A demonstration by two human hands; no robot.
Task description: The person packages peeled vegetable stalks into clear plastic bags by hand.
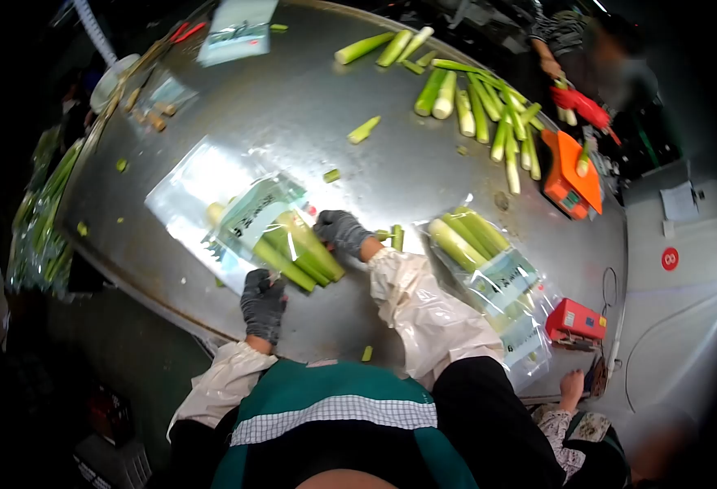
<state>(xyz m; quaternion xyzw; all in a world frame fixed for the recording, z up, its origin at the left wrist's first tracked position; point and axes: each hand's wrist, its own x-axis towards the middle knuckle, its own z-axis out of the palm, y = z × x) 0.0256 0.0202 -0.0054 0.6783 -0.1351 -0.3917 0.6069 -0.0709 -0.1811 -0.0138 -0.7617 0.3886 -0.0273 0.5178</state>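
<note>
A clear printed bag (252, 213) lies on the metal table with green stalks (297, 248) inside, their cut ends toward me. My left hand (262, 306), in a grey glove, is at the bag's near left edge, fingers curled in at the plastic. On the bag's right side, my right hand (342, 231), gloved the same way, has its fingers bent against the edge near the stalks. The bag's far left part lies flat over other clear bags. To the right of my right forearm are filled bags of stalks (468, 238).
Loose stalks (480, 106) lie at the back right, beside an orange scale (572, 175). A red device (576, 319) sits at the right edge. A co-worker's red glove (582, 106) shows beyond the table, another person's hand (571, 386) at lower right. Flat bags (238, 31) lie far back.
</note>
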